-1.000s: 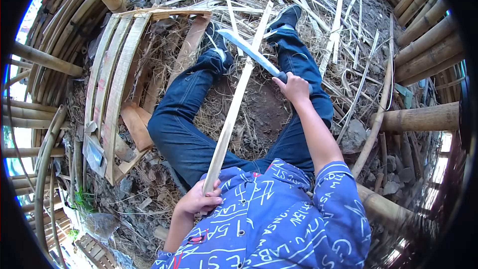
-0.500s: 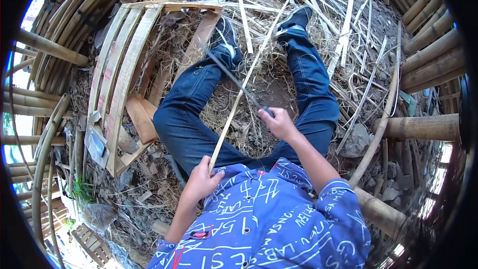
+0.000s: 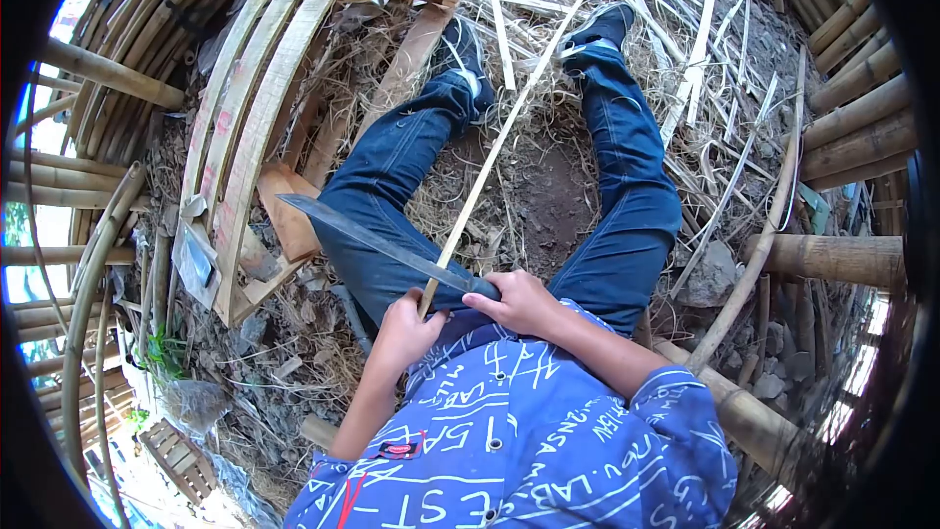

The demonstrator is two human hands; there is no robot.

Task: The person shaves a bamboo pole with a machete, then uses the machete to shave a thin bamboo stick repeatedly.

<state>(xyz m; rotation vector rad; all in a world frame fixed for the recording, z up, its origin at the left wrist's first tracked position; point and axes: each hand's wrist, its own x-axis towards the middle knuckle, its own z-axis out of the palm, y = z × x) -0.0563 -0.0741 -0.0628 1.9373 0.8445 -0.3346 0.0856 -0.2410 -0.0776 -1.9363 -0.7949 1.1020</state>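
Observation:
My left hand point(image 3: 406, 330) is closed around the near end of a long, thin bamboo strip point(image 3: 492, 159), which runs up and away between my legs toward my far shoe. In my right hand point(image 3: 517, 300) is the dark handle of a long-bladed knife, a machete point(image 3: 377, 243). Its blade points left and lies across the strip just ahead of my left fingers. Both hands are close together in front of my lap. Whether the edge is biting into the strip cannot be made out.
A slatted wooden crate point(image 3: 257, 127) lies to the left of my legs. Pale split strips point(image 3: 697, 59) and shavings cover the ground ahead and right. Bamboo poles point(image 3: 832, 258) stick in from the right, beside a grey rock point(image 3: 713, 274). Bamboo walls stand on both sides.
My right hand has drawn the machete back toward my body, and the blade has swung from pointing forward to pointing left across the strip. My left hand keeps its hold.

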